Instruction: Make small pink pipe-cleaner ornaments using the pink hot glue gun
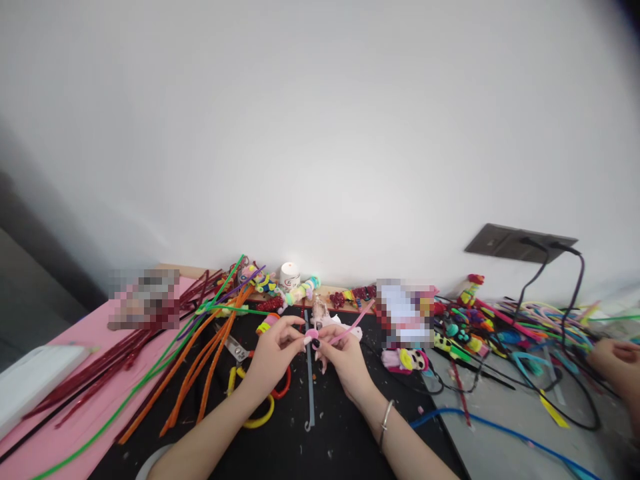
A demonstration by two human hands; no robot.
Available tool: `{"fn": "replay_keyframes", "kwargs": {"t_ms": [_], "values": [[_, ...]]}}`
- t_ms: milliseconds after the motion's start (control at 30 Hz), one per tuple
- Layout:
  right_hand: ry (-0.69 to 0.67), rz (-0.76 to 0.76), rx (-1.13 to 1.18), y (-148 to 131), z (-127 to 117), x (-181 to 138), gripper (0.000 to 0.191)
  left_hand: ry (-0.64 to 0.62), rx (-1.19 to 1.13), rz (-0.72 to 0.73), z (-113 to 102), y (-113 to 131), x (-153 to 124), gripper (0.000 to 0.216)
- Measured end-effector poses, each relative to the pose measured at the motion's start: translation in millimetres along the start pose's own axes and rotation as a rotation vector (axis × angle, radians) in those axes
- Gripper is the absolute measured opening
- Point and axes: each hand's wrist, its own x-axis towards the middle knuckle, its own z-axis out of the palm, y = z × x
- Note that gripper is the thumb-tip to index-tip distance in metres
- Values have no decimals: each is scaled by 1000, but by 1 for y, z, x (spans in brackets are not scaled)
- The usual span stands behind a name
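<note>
My left hand [283,341] and my right hand [344,353] meet over the black mat [340,443], fingertips pinched together. Between them is a small pink pipe cleaner piece [311,333], bent into a rounded shape, and both hands grip it. A loose pink end [363,313] sticks up past my right fingers. Fingers partly hide the piece. Under my hands lies a narrow translucent stick [311,393]. Scissors with yellow and red handles [260,413] rest beside my left wrist. Just behind my right hand is a pale pink fuzzy piece [356,331].
Orange pipe cleaners [200,363] and dark red ones [107,357] spread on the left. A paper cup [290,275] stands by the wall. Right of me lie a pipe cleaner doll [404,360], black cables [583,320] and a blue pipe cleaner [500,425]. Another person's hand [617,367] is at the right edge.
</note>
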Motion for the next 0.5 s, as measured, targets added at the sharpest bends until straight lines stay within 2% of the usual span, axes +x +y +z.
{"fn": "replay_keyframes", "kwargs": {"t_ms": [500], "values": [[-30, 46, 63, 0, -1, 0, 29, -79, -34, 0, 0, -4, 2, 33]]}}
